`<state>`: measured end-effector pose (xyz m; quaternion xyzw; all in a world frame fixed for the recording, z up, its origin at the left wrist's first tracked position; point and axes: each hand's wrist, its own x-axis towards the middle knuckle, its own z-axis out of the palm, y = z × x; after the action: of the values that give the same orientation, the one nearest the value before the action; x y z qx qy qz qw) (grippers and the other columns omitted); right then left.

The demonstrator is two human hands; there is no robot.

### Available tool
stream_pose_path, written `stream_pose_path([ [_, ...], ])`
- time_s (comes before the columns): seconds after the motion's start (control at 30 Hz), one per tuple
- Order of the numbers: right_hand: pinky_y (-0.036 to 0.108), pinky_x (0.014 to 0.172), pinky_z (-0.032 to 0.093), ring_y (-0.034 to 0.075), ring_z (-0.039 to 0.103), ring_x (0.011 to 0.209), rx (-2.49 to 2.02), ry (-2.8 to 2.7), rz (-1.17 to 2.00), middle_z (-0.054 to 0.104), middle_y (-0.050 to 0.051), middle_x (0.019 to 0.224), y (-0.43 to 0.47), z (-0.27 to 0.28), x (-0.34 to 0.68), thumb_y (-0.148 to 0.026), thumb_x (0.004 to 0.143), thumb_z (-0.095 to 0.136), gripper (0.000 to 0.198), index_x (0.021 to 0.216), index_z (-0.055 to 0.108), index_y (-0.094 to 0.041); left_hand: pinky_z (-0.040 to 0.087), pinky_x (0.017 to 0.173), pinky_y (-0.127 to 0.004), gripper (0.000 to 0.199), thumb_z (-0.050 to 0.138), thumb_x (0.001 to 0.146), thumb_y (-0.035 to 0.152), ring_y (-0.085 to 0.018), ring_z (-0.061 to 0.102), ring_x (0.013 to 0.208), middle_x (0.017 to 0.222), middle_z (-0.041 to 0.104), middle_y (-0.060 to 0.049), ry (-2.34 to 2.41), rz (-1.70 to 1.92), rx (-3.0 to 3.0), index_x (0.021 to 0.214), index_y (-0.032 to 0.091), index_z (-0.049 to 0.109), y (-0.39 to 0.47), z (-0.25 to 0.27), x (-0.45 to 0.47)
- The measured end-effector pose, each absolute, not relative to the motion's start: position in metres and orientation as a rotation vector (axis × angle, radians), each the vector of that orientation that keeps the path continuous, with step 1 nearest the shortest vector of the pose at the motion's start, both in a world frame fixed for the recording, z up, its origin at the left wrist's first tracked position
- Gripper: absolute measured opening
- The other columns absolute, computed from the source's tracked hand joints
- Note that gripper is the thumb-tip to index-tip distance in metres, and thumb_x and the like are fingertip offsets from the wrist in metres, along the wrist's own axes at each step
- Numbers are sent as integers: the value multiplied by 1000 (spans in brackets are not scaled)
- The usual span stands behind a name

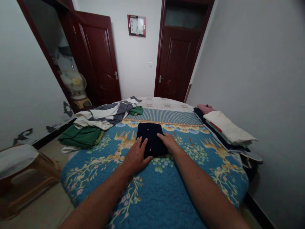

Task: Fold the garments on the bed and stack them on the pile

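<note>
Squaring the dark folded garment (152,143) seemed the step. It lay on the quilt (162,190); the left hand (136,156) spread wide at its eight o'clock, the right hand (169,143) sat at three, its grip unclear. Lifting next would need fingers beneath.

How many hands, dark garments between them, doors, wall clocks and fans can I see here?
Hands: 2 (left hand, right hand)
Dark folded garment: 1
Doors: 2 (left door, right door)
Wall clock: 1
Fan: 1
Total: 7
</note>
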<state>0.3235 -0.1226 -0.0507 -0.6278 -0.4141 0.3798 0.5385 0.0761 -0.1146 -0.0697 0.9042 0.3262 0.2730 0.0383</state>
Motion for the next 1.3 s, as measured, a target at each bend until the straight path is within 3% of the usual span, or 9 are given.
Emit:
stream_pose_path([
  [0.27, 38, 81, 58, 27, 73, 90, -1465, -972, 828, 79, 7, 99, -122, -30, 314, -45, 79, 72, 38, 107, 73, -20, 35, 129, -59, 84, 65, 97, 56, -37, 36, 160, 171, 39, -22, 952, 898, 2593, 167, 19, 37, -115, -59, 75],
  [0.43, 38, 92, 53, 26, 68, 98, -1624, -1362, 289, 76, 8, 109, -124, 27, 338, -44, 86, 68, 42, 120, 72, -19, 36, 130, -54, 71, 53, 105, 53, -31, 43, 157, 167, 47, -18, 926, 1007, 2329, 166, 21, 38, -111, -49, 72],
  [0.57, 38, 96, 48, 29, 64, 108, -1786, -1622, -226, 70, 14, 125, -130, 76, 341, -34, 95, 62, 48, 141, 63, -19, 46, 121, -52, 70, 49, 106, 56, -30, 55, 148, 159, 55, -20, 970, 1101, 2006, 165, 20, 39, -102, -45, 68],
  [0.73, 40, 96, 46, 32, 58, 112, -1806, -2067, -556, 65, 17, 126, -156, 54, 325, -19, 99, 56, 39, 137, 66, -22, 51, 115, -52, 67, 51, 103, 57, -31, 66, 134, 150, 63, -20, 1093, 1165, 1780, 157, 18, 49, -90, -40, 64],
  [0.83, 39, 96, 46, 29, 58, 109, -1779, -2273, -494, 67, 15, 121, -181, 5, 320, -15, 100, 54, 36, 132, 70, -22, 53, 113, -51, 59, 59, 98, 52, -31, 70, 128, 143, 69, -19, 1125, 1130, 1812, 146, 17, 61, -87, -41, 63],
  [0.97, 41, 102, 48, 30, 58, 118, -1825, -2154, -282, 66, 16, 131, -208, -33, 331, -20, 93, 64, 48, 141, 65, -17, 55, 110, -48, 47, 61, 95, 43, -31, 73, 120, 128, 77, -16, 1108, 995, 1952, 134, 17, 70, -86, -41, 67],
  [1.17, 39, 100, 51, 26, 68, 109, -1737, -1937, 76, 74, 12, 118, -208, -20, 364, -34, 97, 61, 32, 122, 74, -18, 58, 92, -41, 46, 68, 89, 40, -28, 75, 99, 105, 80, -11, 1192, 925, 2030, 130, 18, 73, -67, -24, 80],
  [1.3, 36, 95, 51, 24, 71, 103, -1874, -1607, 45, 77, 11, 114, -188, -8, 391, -32, 97, 57, 31, 118, 76, -20, 55, 79, -35, 43, 75, 80, 33, -25, 72, 82, 86, 77, -7, 1251, 865, 1892, 120, 17, 77, -42, -6, 97],
])
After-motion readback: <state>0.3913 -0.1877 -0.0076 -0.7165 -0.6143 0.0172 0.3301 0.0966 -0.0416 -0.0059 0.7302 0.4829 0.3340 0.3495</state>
